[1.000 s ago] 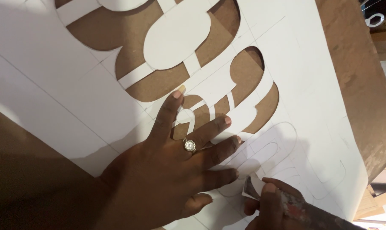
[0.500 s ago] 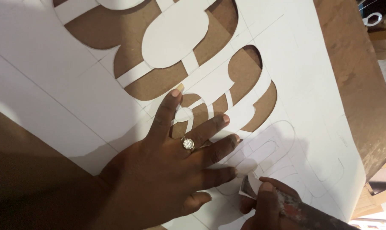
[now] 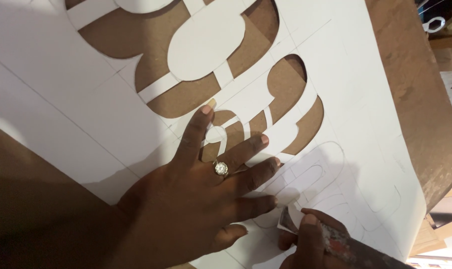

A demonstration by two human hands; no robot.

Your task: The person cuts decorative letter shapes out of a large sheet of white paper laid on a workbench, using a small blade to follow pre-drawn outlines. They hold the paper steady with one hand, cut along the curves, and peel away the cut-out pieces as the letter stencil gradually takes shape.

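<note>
between the earlier frames and this one little moved: the right hand [image 3: 313, 239] crept slightly along the pencilled outline, so cutting was under way. it was closed around a cutter [image 3: 330, 241], blade tip on the white sheet [image 3: 61, 89]. the left hand [image 3: 201, 199] lay flat, fingers spread, pinning that sheet to the brown surface [image 3: 415, 99].

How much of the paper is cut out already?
Done: the upper shapes are cut through the white sheet, showing brown board. In hand: the left hand presses the sheet flat while the right hand works a blade. Left: the pencilled outlines.
</note>
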